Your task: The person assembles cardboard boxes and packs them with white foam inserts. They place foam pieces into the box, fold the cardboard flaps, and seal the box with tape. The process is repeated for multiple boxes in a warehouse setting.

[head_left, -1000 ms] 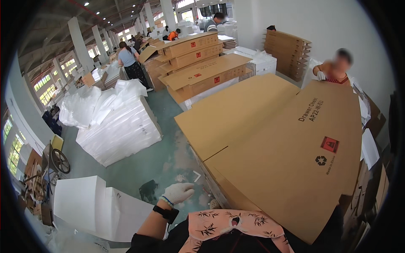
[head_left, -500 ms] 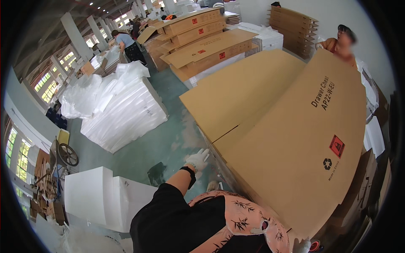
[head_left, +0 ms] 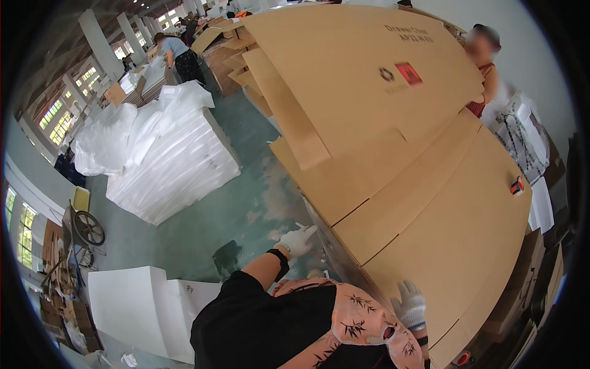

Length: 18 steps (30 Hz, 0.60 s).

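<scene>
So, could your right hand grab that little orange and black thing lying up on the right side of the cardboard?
Probably, with a stretch: only plain cardboard seems to lie between the right hand and the orange and black thing, and the printed panel isn't in between.

A big brown cardboard sheet [head_left: 455,246] lies flat, crossed by creases and slotted along its left side. A printed cardboard sheet [head_left: 332,80], bearing dark lettering [head_left: 413,32], a round dark mark [head_left: 386,74] and a red square [head_left: 409,73], slants over the big sheet's far part.
</scene>
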Available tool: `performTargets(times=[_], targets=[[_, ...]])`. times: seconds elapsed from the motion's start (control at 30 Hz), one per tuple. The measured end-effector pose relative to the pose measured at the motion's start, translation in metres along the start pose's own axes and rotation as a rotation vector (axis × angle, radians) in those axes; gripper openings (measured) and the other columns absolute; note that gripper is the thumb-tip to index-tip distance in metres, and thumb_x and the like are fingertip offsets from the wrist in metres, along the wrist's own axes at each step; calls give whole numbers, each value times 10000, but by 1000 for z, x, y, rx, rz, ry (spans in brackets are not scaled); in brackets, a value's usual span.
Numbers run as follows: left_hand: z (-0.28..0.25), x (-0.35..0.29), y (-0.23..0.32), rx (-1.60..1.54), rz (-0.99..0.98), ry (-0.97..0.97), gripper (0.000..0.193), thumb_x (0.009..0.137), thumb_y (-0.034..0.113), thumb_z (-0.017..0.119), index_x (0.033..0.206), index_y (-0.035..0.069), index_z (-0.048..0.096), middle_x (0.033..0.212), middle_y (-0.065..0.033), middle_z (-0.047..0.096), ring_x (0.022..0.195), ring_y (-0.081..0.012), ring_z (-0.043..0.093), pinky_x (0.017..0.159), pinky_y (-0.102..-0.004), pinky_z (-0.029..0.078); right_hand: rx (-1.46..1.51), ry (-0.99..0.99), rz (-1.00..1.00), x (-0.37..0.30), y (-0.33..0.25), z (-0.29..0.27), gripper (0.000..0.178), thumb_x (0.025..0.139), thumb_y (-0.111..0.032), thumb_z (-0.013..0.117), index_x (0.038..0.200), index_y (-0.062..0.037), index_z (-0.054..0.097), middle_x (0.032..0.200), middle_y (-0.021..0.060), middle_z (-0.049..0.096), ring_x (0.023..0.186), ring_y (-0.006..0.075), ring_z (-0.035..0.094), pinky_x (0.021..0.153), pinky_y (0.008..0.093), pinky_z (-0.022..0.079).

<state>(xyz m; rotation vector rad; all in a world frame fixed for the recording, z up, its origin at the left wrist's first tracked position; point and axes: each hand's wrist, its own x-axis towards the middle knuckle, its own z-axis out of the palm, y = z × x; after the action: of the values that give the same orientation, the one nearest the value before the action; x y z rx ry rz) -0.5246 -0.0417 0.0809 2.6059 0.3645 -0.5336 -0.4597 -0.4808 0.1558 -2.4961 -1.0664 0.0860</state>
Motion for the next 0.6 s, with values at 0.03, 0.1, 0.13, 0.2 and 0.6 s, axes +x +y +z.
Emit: performTargets(times=[0.03,0.1,0.13,0.2,0.6], targets=[[2,2,-13,-4,-3,-32,661,878,306,536,1495,172,339,1527,-167,377,1238,-413,527,1020,-467,453,5,-1,-52,26,-7,14,489,726,-269,731,1110,5,601,1113,232,597,1005,422,577,875,484,482],[5,4,-42,-8,-17,-93,610,875,310,538,1449,134,425,1492,-181,422,1243,-411,521,1048,-462,425,-27,-47,-118,71,-24,43,537,726,-327,739,1127,0,592,1156,227,577,1067,413,545,951,496,432],[8,4,-56,23,-46,-131,607,872,313,537,1441,125,439,1485,-181,432,1254,-408,513,1056,-459,418,-66,-92,-132,91,-35,55,570,727,-355,740,1146,-2,586,1179,223,567,1098,408,527,982,508,403],[21,3,-94,83,-113,-200,602,867,320,536,1426,108,467,1471,-180,454,1276,-403,496,1072,-452,405,-187,-111,-115,121,-50,77,635,723,-403,743,1185,-2,572,1221,216,546,1156,401,488,1033,529,346],[1,0,-162,-1,-275,-376,630,864,406,521,1384,49,519,1385,-202,542,1284,-347,513,1081,-424,399,-233,-31,24,177,-61,83,794,651,-437,768,1264,10,532,1267,211,529,1220,375,470,1098,524,302]])
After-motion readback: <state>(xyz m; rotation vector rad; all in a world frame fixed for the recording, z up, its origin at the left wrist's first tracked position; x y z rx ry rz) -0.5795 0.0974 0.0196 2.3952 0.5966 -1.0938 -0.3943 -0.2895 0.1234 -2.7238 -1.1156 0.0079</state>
